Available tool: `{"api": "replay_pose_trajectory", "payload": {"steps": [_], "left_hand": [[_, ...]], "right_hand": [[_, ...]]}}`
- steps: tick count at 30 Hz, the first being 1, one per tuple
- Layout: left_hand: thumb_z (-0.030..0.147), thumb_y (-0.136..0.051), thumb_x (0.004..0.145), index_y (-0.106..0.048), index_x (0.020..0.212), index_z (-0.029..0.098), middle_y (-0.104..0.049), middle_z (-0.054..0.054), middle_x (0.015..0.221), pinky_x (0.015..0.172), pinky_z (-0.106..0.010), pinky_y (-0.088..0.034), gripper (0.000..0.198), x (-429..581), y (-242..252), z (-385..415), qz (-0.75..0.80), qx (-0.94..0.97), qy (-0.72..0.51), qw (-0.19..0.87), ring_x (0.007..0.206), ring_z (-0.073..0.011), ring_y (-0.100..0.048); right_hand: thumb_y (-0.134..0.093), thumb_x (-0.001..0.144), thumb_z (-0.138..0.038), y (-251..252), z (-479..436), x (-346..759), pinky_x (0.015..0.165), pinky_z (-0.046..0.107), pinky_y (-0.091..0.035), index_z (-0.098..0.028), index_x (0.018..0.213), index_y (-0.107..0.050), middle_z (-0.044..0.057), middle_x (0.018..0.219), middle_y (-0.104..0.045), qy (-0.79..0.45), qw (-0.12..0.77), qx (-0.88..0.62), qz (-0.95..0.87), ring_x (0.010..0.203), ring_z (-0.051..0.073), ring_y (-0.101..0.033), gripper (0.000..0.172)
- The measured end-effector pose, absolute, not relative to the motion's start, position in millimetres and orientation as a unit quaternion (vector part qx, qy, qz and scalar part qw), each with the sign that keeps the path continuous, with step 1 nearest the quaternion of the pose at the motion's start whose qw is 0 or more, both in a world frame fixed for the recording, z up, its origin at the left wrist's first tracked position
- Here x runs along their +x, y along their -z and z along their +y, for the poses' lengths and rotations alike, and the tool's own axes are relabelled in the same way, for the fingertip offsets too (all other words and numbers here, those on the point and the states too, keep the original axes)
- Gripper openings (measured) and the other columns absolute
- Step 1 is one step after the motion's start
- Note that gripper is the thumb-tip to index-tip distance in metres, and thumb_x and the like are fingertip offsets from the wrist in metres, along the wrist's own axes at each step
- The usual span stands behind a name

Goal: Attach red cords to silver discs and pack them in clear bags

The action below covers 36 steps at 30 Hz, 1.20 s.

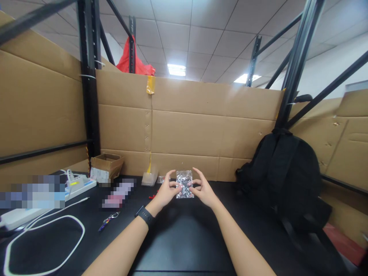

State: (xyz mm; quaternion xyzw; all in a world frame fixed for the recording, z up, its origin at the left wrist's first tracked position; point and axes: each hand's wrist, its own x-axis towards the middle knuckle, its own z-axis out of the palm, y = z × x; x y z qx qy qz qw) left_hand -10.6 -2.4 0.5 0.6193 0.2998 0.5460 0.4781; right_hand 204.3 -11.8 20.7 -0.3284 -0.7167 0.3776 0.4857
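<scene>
A small clear plastic bag (184, 184), crinkled and shiny, is held up above the black table between both hands. My left hand (167, 190) pinches its left edge between thumb and fingers; a dark watch band circles that wrist. On the opposite edge, my right hand (202, 191) grips it the same way, index finger raised. Whether anything lies inside the bag cannot be made out through the glare. Behind the left hand, a small red item (152, 196) shows in part on the table.
A black backpack (284, 176) stands at the right. On the left lie a keychain (108, 221), a white cable (83, 234), a power strip (86, 185) and an open cardboard box (110, 165). Cardboard panels (184, 130) wall off the back of the black table (184, 245).
</scene>
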Motion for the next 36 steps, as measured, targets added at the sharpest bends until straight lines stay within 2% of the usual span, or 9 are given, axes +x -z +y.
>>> {"api": "replay_pose_trajectory", "payload": {"steps": [4,8,12,18,21,25,29,33,36], "left_hand": [[0.024,-0.076,0.075,-0.055,0.131,0.019,-0.071,-0.01,0.105,0.076,-0.03,-0.055,0.06,-15,1,1,0.313,0.665,-0.522,0.432,0.081,-0.0171,-0.07],[0.02,-0.071,0.076,-0.065,0.118,0.014,-0.072,-0.015,0.11,0.085,-0.036,-0.055,0.043,-15,3,7,0.317,0.686,-0.515,0.406,0.092,-0.0225,-0.072],[0.021,-0.07,0.077,-0.063,0.117,0.014,-0.074,-0.014,0.105,0.089,-0.037,-0.054,0.042,-14,1,5,0.31,0.687,-0.526,0.393,0.102,-0.0247,-0.071],[0.025,-0.074,0.077,-0.042,0.139,0.019,-0.077,-0.007,0.093,0.09,-0.036,-0.052,0.07,-18,2,2,0.365,0.666,-0.552,0.345,0.095,-0.0227,-0.073],[0.028,-0.076,0.077,-0.044,0.137,0.02,-0.077,-0.007,0.092,0.09,-0.035,-0.051,0.069,-20,4,4,0.395,0.668,-0.548,0.313,0.09,-0.0216,-0.073],[0.035,-0.076,0.077,-0.042,0.138,0.019,-0.078,-0.008,0.091,0.075,-0.032,-0.053,0.072,-19,4,7,0.409,0.662,-0.55,0.303,0.071,-0.0188,-0.071],[0.039,-0.074,0.079,-0.047,0.134,0.018,-0.077,-0.011,0.095,0.078,-0.032,-0.054,0.065,-32,-6,10,0.408,0.616,-0.606,0.295,0.081,-0.021,-0.074],[0.043,-0.064,0.086,-0.068,0.112,0.018,-0.076,-0.012,0.108,0.091,-0.034,-0.052,0.036,-74,-25,18,0.469,0.539,-0.691,0.114,0.102,-0.024,-0.071],[0.045,-0.055,0.091,-0.071,0.116,0.018,-0.075,-0.01,0.113,0.096,-0.034,-0.05,0.04,-112,-31,28,0.513,0.494,-0.702,0.011,0.105,-0.0237,-0.07]], "right_hand": [[-0.072,0.079,-0.027,-20,-9,202,0.056,0.023,-0.05,-0.022,0.13,-0.058,0.006,0.105,-0.066,-0.354,0.468,-0.334,-0.738,0.055,0.006,-0.057,0.053],[-0.073,0.076,-0.026,-17,-4,202,0.062,0.026,-0.052,-0.016,0.123,-0.064,0.005,0.095,-0.068,-0.367,0.47,-0.333,-0.731,0.061,0.01,-0.061,0.049],[-0.075,0.075,-0.027,-15,-2,202,0.065,0.027,-0.053,-0.015,0.122,-0.065,0.005,0.092,-0.069,-0.369,0.47,-0.336,-0.728,0.063,0.011,-0.063,0.05],[-0.073,0.08,-0.034,-18,-5,200,0.07,0.031,-0.055,-0.015,0.121,-0.064,0.005,0.085,-0.071,-0.369,0.484,-0.331,-0.721,0.069,0.016,-0.068,0.046],[-0.07,0.082,-0.035,-21,-9,199,0.073,0.034,-0.056,-0.018,0.128,-0.058,0.004,0.081,-0.073,-0.363,0.498,-0.338,-0.712,0.068,0.017,-0.069,0.05],[-0.069,0.083,-0.036,-21,-10,198,0.072,0.034,-0.056,-0.021,0.136,-0.05,0.003,0.083,-0.073,-0.345,0.519,-0.348,-0.701,0.068,0.018,-0.069,0.059],[-0.069,0.082,-0.04,-18,-4,203,0.062,0.028,-0.053,-0.023,0.14,-0.043,0.003,0.091,-0.07,-0.326,0.563,-0.361,-0.668,0.068,0.016,-0.068,0.065],[-0.07,0.08,-0.041,-17,3,210,0.057,0.026,-0.05,-0.024,0.139,-0.041,0.003,0.093,-0.068,-0.316,0.576,-0.373,-0.655,0.067,0.016,-0.066,0.068],[-0.069,0.079,-0.039,-15,5,211,0.056,0.025,-0.049,-0.023,0.137,-0.042,0.003,0.092,-0.067,-0.314,0.568,-0.378,-0.66,0.065,0.015,-0.065,0.066]]}}
